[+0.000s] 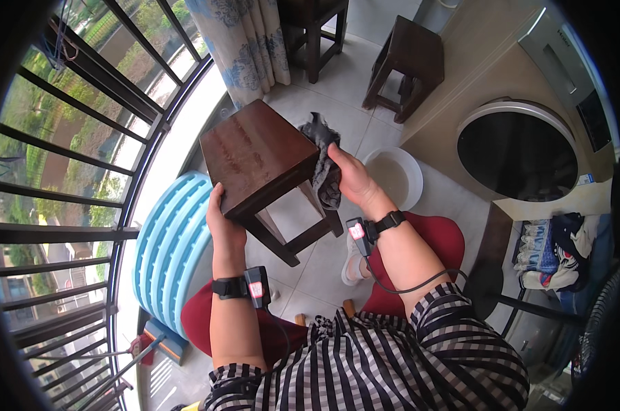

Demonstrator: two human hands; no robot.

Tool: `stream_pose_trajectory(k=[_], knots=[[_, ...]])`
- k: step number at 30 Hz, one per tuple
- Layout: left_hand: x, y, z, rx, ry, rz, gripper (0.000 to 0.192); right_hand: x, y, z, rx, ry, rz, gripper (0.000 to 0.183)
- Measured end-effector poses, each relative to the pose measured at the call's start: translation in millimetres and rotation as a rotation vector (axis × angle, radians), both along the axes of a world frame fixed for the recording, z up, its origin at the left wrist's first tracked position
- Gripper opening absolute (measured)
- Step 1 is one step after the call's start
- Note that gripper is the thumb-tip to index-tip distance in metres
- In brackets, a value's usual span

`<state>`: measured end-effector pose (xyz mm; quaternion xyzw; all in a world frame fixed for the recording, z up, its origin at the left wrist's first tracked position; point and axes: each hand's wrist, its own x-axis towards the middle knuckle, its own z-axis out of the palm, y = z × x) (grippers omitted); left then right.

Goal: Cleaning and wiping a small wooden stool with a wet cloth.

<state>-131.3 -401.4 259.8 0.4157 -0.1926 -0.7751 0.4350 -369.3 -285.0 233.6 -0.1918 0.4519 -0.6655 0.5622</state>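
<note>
A dark brown wooden stool (261, 154) is held up in front of me, tilted, with scuffed or damp patches on its seat. My left hand (226, 221) grips the near left corner of the seat, its fingers hidden beneath the edge. In my right hand (352, 177) is a dark grey cloth (326, 174), pressed against the right side of the stool. Just beyond that hand stands a white plastic basin (410, 177) on the floor, holding cloudy water.
Another wooden stool (412, 61) stands farther back, near a front-loading washing machine (518, 149). On the left, a light blue ribbed plastic panel (171, 251) leans by the railing (58, 234), with a broom (166, 341) below. A patterned curtain (243, 46) hangs at the back.
</note>
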Motion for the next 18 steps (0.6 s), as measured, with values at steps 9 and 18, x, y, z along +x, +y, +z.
stream_pose_trajectory(k=[9, 18], knots=[[16, 4, -19, -0.025, -0.014, -0.082, 0.032, 38, 59, -138, 0.636, 0.231, 0.06, 0.056], [41, 20, 0, -0.262, -0.092, -0.473, 0.054, 32, 26, -7, 0.18, -0.338, -0.174, 0.056]])
